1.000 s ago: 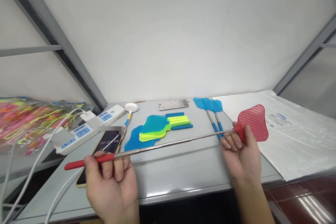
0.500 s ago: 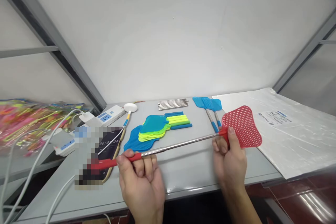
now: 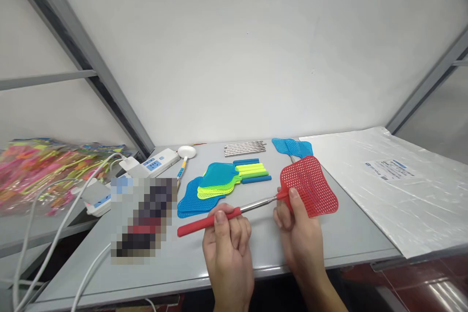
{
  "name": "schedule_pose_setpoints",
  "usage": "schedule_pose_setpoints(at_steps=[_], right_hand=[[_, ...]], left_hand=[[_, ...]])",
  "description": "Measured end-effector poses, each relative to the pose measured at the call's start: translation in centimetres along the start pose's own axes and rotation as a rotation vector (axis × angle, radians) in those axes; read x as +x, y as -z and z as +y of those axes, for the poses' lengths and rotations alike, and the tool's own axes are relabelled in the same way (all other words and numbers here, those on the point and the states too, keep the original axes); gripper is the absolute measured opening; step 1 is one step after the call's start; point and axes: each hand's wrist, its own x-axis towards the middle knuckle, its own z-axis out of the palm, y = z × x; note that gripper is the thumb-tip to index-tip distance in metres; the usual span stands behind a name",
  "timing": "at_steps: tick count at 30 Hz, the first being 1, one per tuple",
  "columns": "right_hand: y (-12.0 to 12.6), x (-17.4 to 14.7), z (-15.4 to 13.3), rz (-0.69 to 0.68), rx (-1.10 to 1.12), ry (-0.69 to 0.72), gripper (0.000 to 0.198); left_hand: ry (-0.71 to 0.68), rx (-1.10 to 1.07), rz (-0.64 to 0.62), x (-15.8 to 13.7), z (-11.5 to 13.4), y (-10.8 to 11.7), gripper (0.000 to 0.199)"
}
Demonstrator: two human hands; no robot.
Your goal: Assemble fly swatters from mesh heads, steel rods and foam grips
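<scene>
A red fly swatter (image 3: 309, 187) with a telescopic metal rod is held level between my two hands, above the front of the table. My left hand (image 3: 228, 248) is closed around its red handle, close to where the short metal rod begins. At the other end my right hand (image 3: 302, 234) pinches the neck of the mesh head, thumb on top. Behind my hands lies a fanned stack of loose blue and yellow-green swatter heads (image 3: 217, 178). Beside them are several blue and green handle grips (image 3: 254, 170).
Bare metal rods (image 3: 244, 148) lie in a row at the back. Blue swatters (image 3: 292, 146) rest behind the red head. A white package (image 3: 365, 195) covers the table's right side. At left are a power strip (image 3: 161, 162), cables, a white round-headed item (image 3: 186, 151) and bagged colourful goods (image 3: 62, 175).
My hands have come closer together, and the red swatter's metal rod has become much shorter. The left hand moved right, the right hand moved left, both still gripping the swatter.
</scene>
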Motion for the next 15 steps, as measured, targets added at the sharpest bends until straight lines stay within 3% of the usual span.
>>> schedule_pose_setpoints(at_steps=[5, 8, 10, 12, 15], right_hand=[[1.3, 1.4, -1.2, 0.017, -0.012, -0.004, 0.028], [2.0, 1.8, -2.2, 0.008, -0.005, -0.005, 0.03], [2.3, 1.7, -2.9, -0.04, -0.049, 0.007, 0.023], [2.5, 1.5, -3.5, -0.103, -0.175, 0.044, 0.011], [2.6, 0.9, -3.9, -0.187, -0.507, 0.141, 0.026]], left_hand=[[0.183, 0.091, -0.098, 2.7, 1.9, 1.8, 0.026], [0.112, 0.217, -0.14, 3.6, 3.1, 3.2, 0.027], [0.048, 0.42, -0.203, 3.9, 3.5, 4.0, 0.026], [0.021, 0.654, -0.29, 3.8, 3.4, 4.4, 0.026], [0.033, 0.925, -0.422, 3.0, 2.8, 4.0, 0.023]])
